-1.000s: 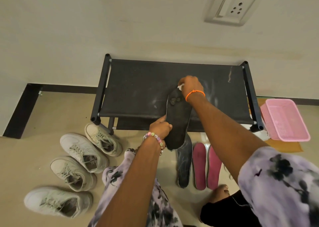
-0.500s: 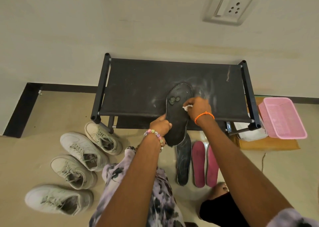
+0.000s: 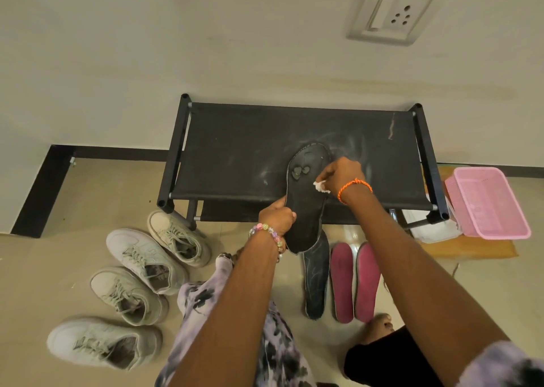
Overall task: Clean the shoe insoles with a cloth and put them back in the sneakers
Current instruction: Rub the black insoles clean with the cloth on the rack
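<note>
A black insole (image 3: pixel 304 201) lies on the front edge of a black fabric shoe rack (image 3: pixel 235 151), its heel hanging over the floor. My left hand (image 3: pixel 276 216) pinches the insole's left edge near the heel. My right hand (image 3: pixel 343 175) grips a small white cloth (image 3: pixel 321 186) and presses it on the insole's right side. A second black insole (image 3: pixel 316 280) and two pink insoles (image 3: pixel 353 280) lie on the floor below. Several pale sneakers (image 3: pixel 141 272) stand on the floor at the left.
A pink plastic basket (image 3: pixel 488 202) sits on the floor to the right of the rack, on brown cardboard (image 3: pixel 471 248) with a white bag (image 3: pixel 432 230) beside it. A wall with a socket (image 3: pixel 391 14) is behind. My bare foot (image 3: pixel 378 326) is near the pink insoles.
My right hand with the cloth slid from the insole's toe end down toward its middle, then back up a little along the right side. The left hand kept its hold.
</note>
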